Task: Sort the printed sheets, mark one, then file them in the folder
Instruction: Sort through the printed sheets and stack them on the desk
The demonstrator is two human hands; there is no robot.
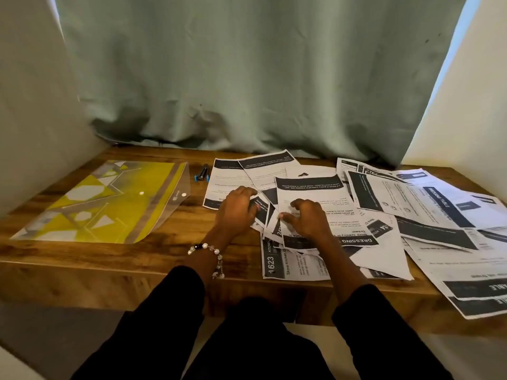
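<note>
Much of the print on the sheets [378, 204] is blurred, and the right edge is cut off. Both hands, left [238, 209] and right [307, 219], are laid on them, fingers curled (grip unclear). The folder [90, 207] is seen far left.

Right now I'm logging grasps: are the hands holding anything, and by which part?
Nothing is clearly held. The left hand and right hand rest with bent fingers on the loose sheets; a pinch cannot be told.

The folder [101, 204] lies left of the sheets [384, 215] (marker [202, 173] between) on the table [109, 259].
</note>
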